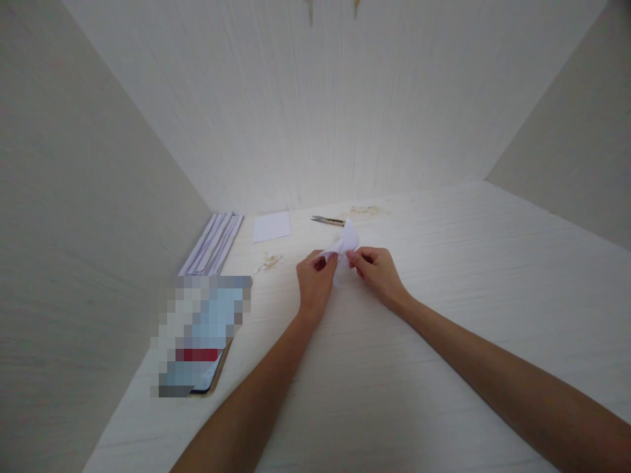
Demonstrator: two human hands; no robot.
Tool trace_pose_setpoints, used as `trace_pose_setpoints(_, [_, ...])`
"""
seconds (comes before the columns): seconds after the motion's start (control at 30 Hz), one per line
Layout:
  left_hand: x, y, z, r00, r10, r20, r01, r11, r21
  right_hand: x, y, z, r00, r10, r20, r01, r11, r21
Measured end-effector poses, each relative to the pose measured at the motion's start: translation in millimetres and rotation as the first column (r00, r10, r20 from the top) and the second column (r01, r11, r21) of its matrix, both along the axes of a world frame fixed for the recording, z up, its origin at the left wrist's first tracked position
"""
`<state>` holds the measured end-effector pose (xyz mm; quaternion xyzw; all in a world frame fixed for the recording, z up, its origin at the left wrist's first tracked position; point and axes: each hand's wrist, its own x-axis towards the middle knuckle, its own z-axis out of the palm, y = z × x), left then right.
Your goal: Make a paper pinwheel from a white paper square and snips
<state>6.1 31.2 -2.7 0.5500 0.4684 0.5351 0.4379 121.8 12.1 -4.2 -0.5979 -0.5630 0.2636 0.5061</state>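
Note:
A small white sheet of paper point(350, 237), curved and partly folded, is held up between my two hands over the table. My left hand point(316, 279) pinches its lower left part with thumb and fingers. On the other side, my right hand point(377, 268) has closed thumb and fingertips at the paper's lower right edge. Just behind the paper lies a pair of thread snips point(328, 221), its blades pointing left and its right end hidden by the paper. My fingers cover part of the fold.
A flat square of white paper point(272, 226) lies at the back left. Beside the left wall are several folded paper strips point(211, 244). A phone point(217, 368), partly blurred out, lies nearer. Small pale sticks point(270, 261) and crumbs point(365, 210) are scattered on the table point(444, 276).

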Motion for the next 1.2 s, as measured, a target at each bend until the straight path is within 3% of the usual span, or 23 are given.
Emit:
trace_pose_setpoints(0.27, [-1, 3, -3.5, 0.999, -0.011, -0.031, 0.011, 1.000, -0.008, -1, 0, 1.0, 0.999, -0.024, 0.048, 0.023, 1.000, 0.015])
trace_pose_setpoints(0.4, [-1, 3, -3.9, 0.999, -0.013, -0.046, 0.011, 0.999, -0.036, -3, -6, 4.5, 0.989, -0.105, 0.109, 0.093, 0.990, 0.108])
trace_pose_setpoints(0.53, [-1, 4, -5.1, 1.000, 0.002, -0.029, -0.004, 0.996, -0.084, -5, -9, 5.0, 0.969, -0.121, 0.213, 0.082, 0.980, 0.184])
trace_pose_setpoints(0.8, [0, 4, -4.8, 1.000, -0.003, 0.009, 0.004, 0.995, -0.097, -6, -7, 5.2, 0.946, -0.085, 0.314, 0.054, 0.993, 0.104])
trace_pose_setpoints(1.07, [-1, 4, -4.5, 1.000, -0.018, -0.022, 0.015, 0.995, -0.100, -8, -11, 5.3, 0.934, -0.132, 0.332, 0.053, 0.970, 0.236])
trace_pose_setpoints(1.2, [-2, 5, -6.3, 1.000, -0.014, -0.016, 0.013, 0.997, -0.080, -6, -7, 3.5, 0.963, -0.070, 0.262, 0.037, 0.991, 0.131])
